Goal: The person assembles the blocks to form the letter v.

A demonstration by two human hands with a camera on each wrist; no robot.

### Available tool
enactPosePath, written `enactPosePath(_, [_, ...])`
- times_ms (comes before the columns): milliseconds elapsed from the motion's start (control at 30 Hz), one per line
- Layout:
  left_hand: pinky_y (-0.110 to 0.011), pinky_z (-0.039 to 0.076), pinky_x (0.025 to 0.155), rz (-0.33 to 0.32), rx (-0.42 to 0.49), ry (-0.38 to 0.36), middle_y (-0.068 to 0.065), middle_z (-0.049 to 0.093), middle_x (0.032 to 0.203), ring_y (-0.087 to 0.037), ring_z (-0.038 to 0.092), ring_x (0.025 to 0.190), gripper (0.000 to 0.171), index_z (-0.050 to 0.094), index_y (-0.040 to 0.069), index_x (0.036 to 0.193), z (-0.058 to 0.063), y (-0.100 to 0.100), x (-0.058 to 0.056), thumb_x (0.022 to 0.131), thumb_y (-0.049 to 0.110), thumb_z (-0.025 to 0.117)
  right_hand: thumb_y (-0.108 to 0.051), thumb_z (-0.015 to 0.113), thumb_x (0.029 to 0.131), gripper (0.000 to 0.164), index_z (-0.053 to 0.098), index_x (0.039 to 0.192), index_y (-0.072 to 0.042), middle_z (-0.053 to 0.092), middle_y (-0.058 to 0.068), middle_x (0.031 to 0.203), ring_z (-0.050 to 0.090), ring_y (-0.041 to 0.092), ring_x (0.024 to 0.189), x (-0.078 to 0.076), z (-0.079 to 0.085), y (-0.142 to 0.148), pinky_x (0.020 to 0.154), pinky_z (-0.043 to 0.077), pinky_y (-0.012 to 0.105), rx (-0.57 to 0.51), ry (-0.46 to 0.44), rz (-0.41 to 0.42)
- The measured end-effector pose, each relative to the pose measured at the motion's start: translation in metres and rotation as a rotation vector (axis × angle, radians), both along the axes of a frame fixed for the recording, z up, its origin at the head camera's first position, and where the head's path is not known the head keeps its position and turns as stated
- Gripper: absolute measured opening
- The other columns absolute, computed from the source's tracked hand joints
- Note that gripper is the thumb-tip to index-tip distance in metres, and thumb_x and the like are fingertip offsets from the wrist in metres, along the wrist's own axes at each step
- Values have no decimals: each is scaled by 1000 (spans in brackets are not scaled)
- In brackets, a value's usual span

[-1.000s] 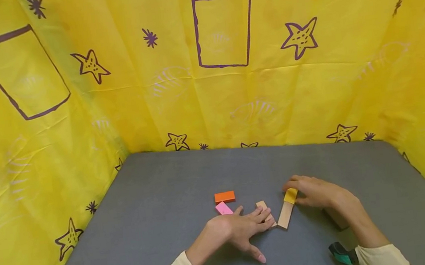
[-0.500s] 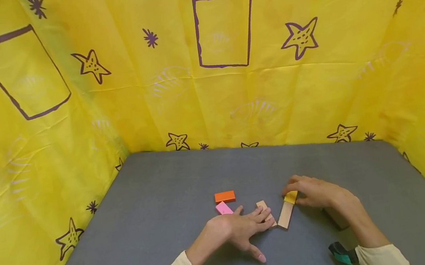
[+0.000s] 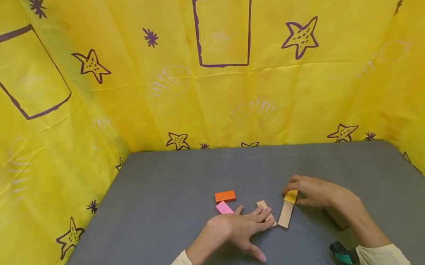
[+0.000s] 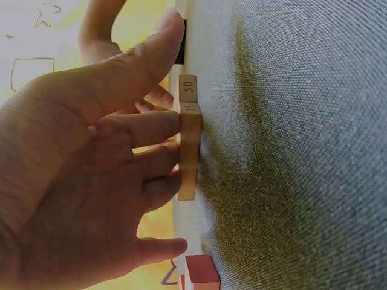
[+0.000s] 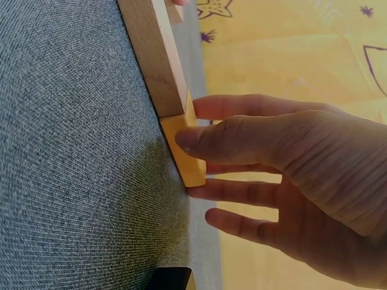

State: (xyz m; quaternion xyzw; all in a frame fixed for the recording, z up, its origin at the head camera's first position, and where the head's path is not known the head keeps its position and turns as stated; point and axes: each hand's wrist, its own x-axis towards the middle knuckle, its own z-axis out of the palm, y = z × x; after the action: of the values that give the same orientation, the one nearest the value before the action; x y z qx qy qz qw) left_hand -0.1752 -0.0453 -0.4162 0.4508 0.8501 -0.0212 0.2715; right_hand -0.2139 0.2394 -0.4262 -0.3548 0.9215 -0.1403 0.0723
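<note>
Two plain wooden blocks meet at their near ends in a V on the grey table. My left hand [image 3: 245, 228], fingers spread, rests its fingertips on the left wooden block [image 4: 190, 157]. The right wooden block [image 3: 286, 216] leans away to the right, with the yellow block [image 3: 291, 196] end to end at its far tip. My right hand [image 3: 317, 192] pinches that yellow block between thumb and fingers; in the right wrist view the thumb lies on its near side. Printed numbers mark the ends of the wooden blocks in the left wrist view.
A pink block [image 3: 224, 207] lies just beyond my left hand, close to an orange block [image 3: 225, 196]. A dark block [image 3: 336, 218] sits partly hidden under my right forearm. Yellow patterned cloth [image 3: 231, 94] walls the grey table [image 3: 170, 178] at the back and sides.
</note>
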Motion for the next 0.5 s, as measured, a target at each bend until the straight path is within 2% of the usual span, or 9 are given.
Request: enactPosePath(500, [-59, 18, 131, 3, 0, 2, 9, 1, 179, -11, 3, 166, 98, 18, 31, 169, 0, 2, -1, 91, 64, 69, -5, 79, 89, 35, 74, 123, -14, 67, 11, 123, 66, 34, 113, 1, 0, 1, 96, 56, 55, 9, -15, -15])
